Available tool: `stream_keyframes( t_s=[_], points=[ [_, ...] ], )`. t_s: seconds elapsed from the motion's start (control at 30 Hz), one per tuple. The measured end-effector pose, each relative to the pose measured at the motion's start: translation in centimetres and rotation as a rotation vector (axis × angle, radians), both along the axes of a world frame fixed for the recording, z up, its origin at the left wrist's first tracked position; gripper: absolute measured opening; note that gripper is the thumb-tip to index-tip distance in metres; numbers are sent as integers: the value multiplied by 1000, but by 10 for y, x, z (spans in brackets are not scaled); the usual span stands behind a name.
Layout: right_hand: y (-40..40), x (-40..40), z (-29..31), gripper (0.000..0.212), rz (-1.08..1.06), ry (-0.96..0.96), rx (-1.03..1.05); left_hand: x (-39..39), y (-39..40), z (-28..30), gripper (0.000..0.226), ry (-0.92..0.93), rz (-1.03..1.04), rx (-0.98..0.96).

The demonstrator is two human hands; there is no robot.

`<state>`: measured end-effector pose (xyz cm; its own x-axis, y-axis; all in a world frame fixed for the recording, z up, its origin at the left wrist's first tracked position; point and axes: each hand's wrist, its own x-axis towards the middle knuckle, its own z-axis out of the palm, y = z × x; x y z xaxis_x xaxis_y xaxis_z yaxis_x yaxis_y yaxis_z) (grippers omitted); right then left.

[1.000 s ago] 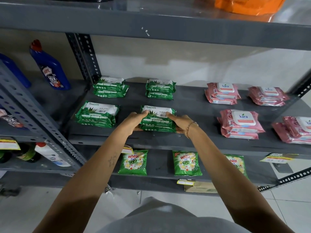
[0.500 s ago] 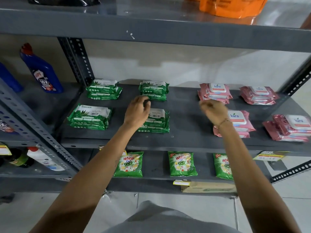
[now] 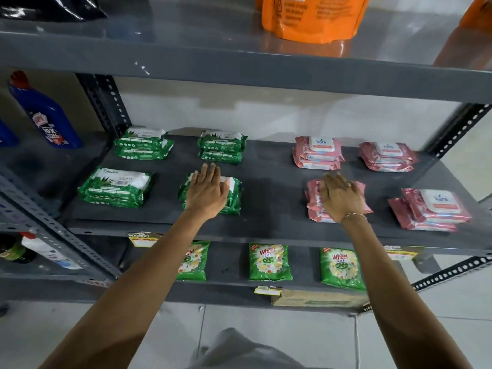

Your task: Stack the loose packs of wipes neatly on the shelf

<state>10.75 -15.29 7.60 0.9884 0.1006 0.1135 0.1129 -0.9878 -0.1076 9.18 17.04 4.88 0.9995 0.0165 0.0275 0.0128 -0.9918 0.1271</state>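
Four stacks of green wipe packs lie on the grey shelf [image 3: 271, 187]: back left [image 3: 143, 143], back middle [image 3: 222, 146], front left [image 3: 115, 186] and front middle [image 3: 235, 199]. My left hand [image 3: 206, 191] rests flat, palm down, on the front middle green stack. Pink wipe packs form four stacks to the right: two at the back [image 3: 318, 153] [image 3: 387, 157], one at the front right [image 3: 431, 210], and one at the front [image 3: 312, 209]. My right hand [image 3: 340, 195] lies on top of that front pink stack with its fingers loosely spread, hiding most of the stack.
A blue cleaner bottle [image 3: 45, 115] stands on the neighbouring shelf at left, beyond a perforated upright [image 3: 106, 102]. An orange bag [image 3: 311, 17] sits on the shelf above. Green detergent packets [image 3: 269, 262] line the shelf below, with a cardboard box [image 3: 316, 299] under them.
Both hands let go of the front middle green stack. My left hand now lies flat on it, and my right hand moved right onto the front pink stack.
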Motion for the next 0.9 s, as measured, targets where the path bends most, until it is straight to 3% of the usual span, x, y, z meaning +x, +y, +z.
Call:
stream_keyframes(
  t_s=[0.53, 0.83, 0.9],
  points=[
    [-5, -6, -22, 50, -2, -54, 9, -7, -5, -7, 61, -86, 41, 66],
    [-7, -7, -2, 50, 21, 32, 67, -8, -2, 13, 66, 46, 1, 47],
    [-5, -12, 5, 47, 14, -41, 69, -15, -9, 20, 65, -64, -13, 78]
  ],
)
